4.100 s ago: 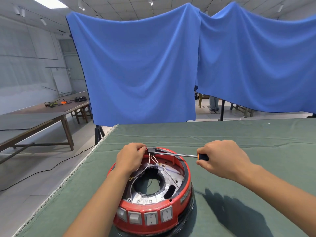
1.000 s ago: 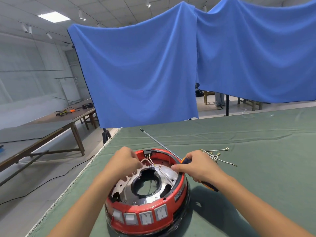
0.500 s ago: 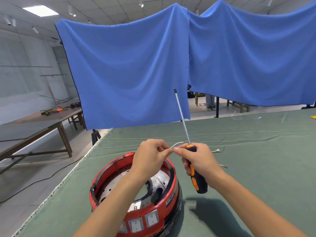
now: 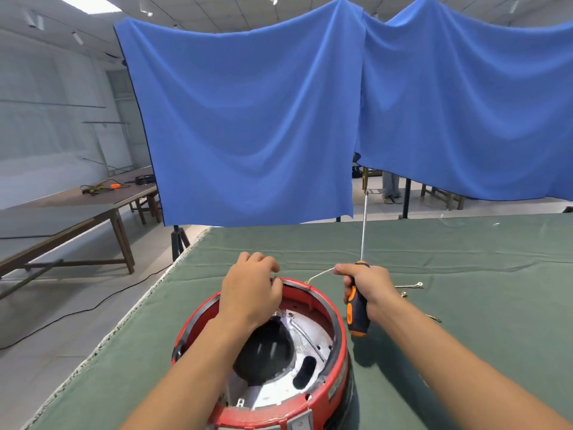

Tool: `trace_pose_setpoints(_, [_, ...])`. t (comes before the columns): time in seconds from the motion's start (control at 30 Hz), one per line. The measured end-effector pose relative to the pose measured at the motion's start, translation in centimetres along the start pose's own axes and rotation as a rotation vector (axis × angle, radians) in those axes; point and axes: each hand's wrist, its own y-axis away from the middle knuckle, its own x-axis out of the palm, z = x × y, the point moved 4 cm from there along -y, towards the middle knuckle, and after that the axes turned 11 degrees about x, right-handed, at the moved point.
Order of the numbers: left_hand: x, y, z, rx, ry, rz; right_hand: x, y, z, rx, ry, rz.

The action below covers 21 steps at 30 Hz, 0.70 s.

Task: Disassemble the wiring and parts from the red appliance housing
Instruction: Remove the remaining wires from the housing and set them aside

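The round red appliance housing lies upside down on the green table, its silver inner plate and dark centre hole showing. My left hand reaches over its far rim with curled fingers at a small part there. My right hand grips a screwdriver by its orange-and-dark handle, shaft pointing up, and pinches a thin white wire that hangs free with a ring terminal at its left end. More wires lie inside the housing.
Loose removed wires lie on the green table cloth right of my right hand. The table's left edge runs close to the housing. Blue curtains hang behind. A wooden table stands far left.
The white wire has come away from the housing in my right hand. My hands have parted: the left went back down to the far rim, the right moved right with wire and screwdriver.
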Motion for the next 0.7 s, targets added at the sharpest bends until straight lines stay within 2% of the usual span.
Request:
trace_pose_setpoints(0.07, [1.0,0.4,1.1,-0.070,-0.003,0.060,1.1,-2.2,-0.5,0.075,0.014,-0.017])
trace_pose_setpoints(0.2, [1.7,0.5,1.8,-0.112,-0.059,0.095,2.4,-5.6,-0.4,0.106,0.077,-0.107])
trace_pose_setpoints(0.3, [1.7,0.5,2.3,-0.115,0.017,0.086,2.7,-7.1,-0.5,0.131,0.154,-0.131])
trace_pose_setpoints(0.43, [1.5,0.5,3.1,-0.192,0.189,0.078,2.7,-6.8,-0.6,0.159,0.291,-0.074])
trace_pose_setpoints(0.57, [1.2,0.0,3.8,-0.270,0.202,0.136,1.8,-4.9,-0.1,0.066,0.393,-0.042])
trace_pose_setpoints(0.7, [0.8,-0.5,4.3,-0.275,0.267,0.208,0.7,-1.8,2.1,-0.084,0.545,-0.050])
